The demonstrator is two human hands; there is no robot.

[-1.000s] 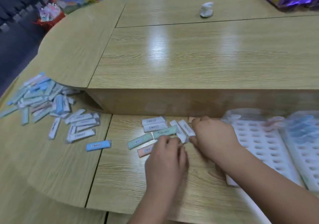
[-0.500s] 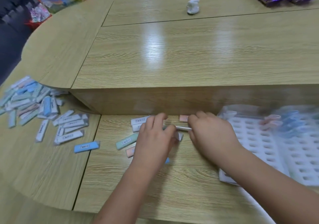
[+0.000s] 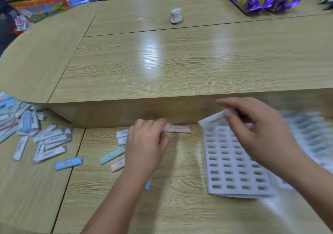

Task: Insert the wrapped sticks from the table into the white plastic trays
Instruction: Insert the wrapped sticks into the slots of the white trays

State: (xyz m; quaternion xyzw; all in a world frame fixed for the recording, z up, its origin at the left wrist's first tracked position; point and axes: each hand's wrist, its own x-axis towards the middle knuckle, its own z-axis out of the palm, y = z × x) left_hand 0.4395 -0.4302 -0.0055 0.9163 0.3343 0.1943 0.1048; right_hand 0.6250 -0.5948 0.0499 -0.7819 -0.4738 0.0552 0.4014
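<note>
Head view; right hand in pinch grip on wrapped stick

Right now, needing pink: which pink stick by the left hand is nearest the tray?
The pink stick by the raised step, between left hand and white tray; the other pink stick lies left of the hand.

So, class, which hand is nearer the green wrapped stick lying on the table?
Left. The left hand sits just right of the green stick; the right hand, pinching a white stick, is farther right over the tray.
</note>
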